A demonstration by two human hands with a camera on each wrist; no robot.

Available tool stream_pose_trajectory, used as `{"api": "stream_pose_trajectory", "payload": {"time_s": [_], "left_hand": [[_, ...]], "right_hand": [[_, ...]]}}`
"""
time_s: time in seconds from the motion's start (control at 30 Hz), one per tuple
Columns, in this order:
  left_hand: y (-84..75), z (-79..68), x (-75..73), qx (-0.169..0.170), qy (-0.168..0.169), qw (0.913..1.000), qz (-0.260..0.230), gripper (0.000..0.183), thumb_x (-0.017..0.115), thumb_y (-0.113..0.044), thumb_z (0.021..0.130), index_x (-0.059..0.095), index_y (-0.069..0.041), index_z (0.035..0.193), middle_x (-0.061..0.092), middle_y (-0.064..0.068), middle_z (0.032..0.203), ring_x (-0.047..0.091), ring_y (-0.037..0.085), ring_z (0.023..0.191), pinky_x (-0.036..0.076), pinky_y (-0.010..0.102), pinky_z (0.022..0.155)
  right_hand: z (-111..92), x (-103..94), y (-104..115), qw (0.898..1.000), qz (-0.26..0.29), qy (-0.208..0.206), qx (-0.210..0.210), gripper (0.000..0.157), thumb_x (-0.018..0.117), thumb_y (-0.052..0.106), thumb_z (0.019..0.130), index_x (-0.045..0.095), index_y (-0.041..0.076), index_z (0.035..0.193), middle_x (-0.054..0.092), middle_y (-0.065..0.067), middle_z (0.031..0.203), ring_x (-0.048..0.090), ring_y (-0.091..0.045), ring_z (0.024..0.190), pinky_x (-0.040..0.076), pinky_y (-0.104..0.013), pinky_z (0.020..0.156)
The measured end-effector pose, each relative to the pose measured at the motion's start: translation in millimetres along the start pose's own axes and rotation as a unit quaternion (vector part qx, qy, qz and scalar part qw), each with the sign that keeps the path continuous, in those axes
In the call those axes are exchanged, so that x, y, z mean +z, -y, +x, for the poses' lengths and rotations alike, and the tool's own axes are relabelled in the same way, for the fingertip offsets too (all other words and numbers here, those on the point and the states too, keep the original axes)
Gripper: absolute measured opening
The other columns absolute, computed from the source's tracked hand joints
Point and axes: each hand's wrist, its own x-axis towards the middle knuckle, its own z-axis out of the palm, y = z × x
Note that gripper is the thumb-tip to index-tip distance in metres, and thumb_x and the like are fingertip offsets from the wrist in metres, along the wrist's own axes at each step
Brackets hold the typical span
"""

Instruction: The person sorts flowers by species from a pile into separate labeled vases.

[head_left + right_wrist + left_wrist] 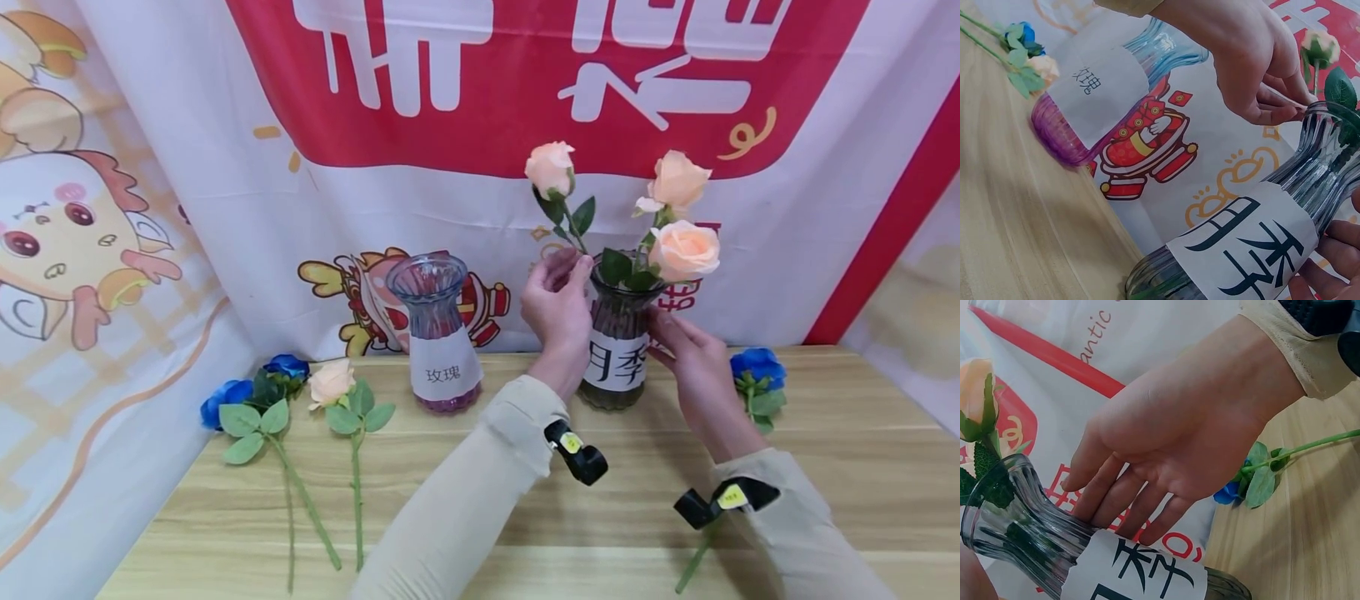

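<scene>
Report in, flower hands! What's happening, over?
Left fingers pinch peach rose by stem. Right fingers touch dark vase. Two other roses inside might crowd it.

Peach rose [551,170] tilted at mouth of upright grey vase [618,346].

Head view | cup-shaped peach rose [550,169]: lower stem hidden behind left hand [558,304] | far-right blue rose [757,367]: mid-stem hidden under beige right sleeve [806,533] | 2 yellow wrist-strap tags [572,442]: print too small to read
</scene>
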Motion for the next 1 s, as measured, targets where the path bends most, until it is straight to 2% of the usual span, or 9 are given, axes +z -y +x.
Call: {"api": "stream_pose_trajectory", "payload": {"time_s": [0.1,0.23,0.37,0.47,0.57,0.77,1.0], "left_hand": [[-1.2,0.7,-2.3,0.008,-0.012,0.9999,0.002,0.013,0.085,-0.007,0.088,0.08,-0.012,0.099,0.08,-0.002,0.094,0.072,0.006,0.082,0.059,0.02,0.066],[-1.2,-0.4,-7.0,0.001,-0.013,0.9999,-0.001,0.015,0.084,-0.003,0.088,0.079,-0.006,0.102,0.08,0.0,0.094,0.072,0.007,0.08,0.063,0.025,0.071],[-1.5,-4.9,-16.0,-0.02,-0.008,0.9996,0.016,0.016,0.084,-0.008,0.09,0.078,-0.013,0.104,0.079,-0.002,0.097,0.073,0.009,0.084,0.065,0.029,0.077],[-3.3,-7.4,-25.4,-0.02,-0.008,0.9993,0.029,0.018,0.084,-0.012,0.091,0.077,-0.018,0.106,0.078,-0.003,0.101,0.074,0.011,0.091,0.065,0.031,0.085],[-5.1,-8.9,-35.2,-0.011,-0.006,0.9995,0.03,0.021,0.084,-0.013,0.091,0.076,-0.018,0.11,0.079,-0.001,0.106,0.074,0.014,0.097,0.065,0.031,0.09],[-8.3,-11.7,-60.8,-0.002,0.032,0.9984,0.047,0.033,0.082,-0.017,0.093,0.072,-0.02,0.124,0.079,0.003,0.121,0.073,0.018,0.112,0.062,0.029,0.099],[-19.3,-10.5,-101.0,0.006,0.056,0.9906,0.125,0.046,0.081,-0.027,0.095,0.063,-0.028,0.138,0.077,-0.007,0.127,0.068,0.017,0.12,0.058,0.037,0.106]], "right_hand": [[0.1,2.4,0.8,1.0,0.001,0.001,0.0,0.067,0.045,0.053,0.11,0.034,0.018,0.166,0.028,-0.007,0.176,0.03,-0.028,0.163,0.03,-0.052,0.132],[-0.2,2.9,1.2,1.0,0.0,-0.001,0.001,0.065,0.044,0.05,0.111,0.033,0.017,0.166,0.028,-0.008,0.176,0.03,-0.028,0.163,0.031,-0.052,0.132],[-0.2,0.8,-0.1,1.0,0.001,-0.002,-0.001,0.064,0.043,0.048,0.112,0.033,0.016,0.166,0.028,-0.009,0.176,0.03,-0.028,0.163,0.031,-0.051,0.132],[0.8,0.8,-1.3,1.0,0.006,0.001,-0.003,0.064,0.043,0.047,0.112,0.032,0.015,0.167,0.028,-0.01,0.176,0.03,-0.028,0.163,0.032,-0.05,0.132],[2.0,0.9,-2.0,1.0,0.011,0.0,-0.002,0.064,0.044,0.046,0.112,0.032,0.015,0.166,0.027,-0.01,0.176,0.03,-0.028,0.163,0.032,-0.05,0.132],[3.1,-0.3,-2.2,1.0,0.012,-0.004,0.002,0.062,0.042,0.045,0.113,0.032,0.015,0.167,0.027,-0.01,0.176,0.029,-0.028,0.163,0.03,-0.052,0.132],[2.1,0.4,-2.3,1.0,0.015,0.003,-0.003,0.063,0.044,0.045,0.113,0.032,0.014,0.166,0.027,-0.011,0.176,0.029,-0.029,0.163,0.031,-0.051,0.132]]}}
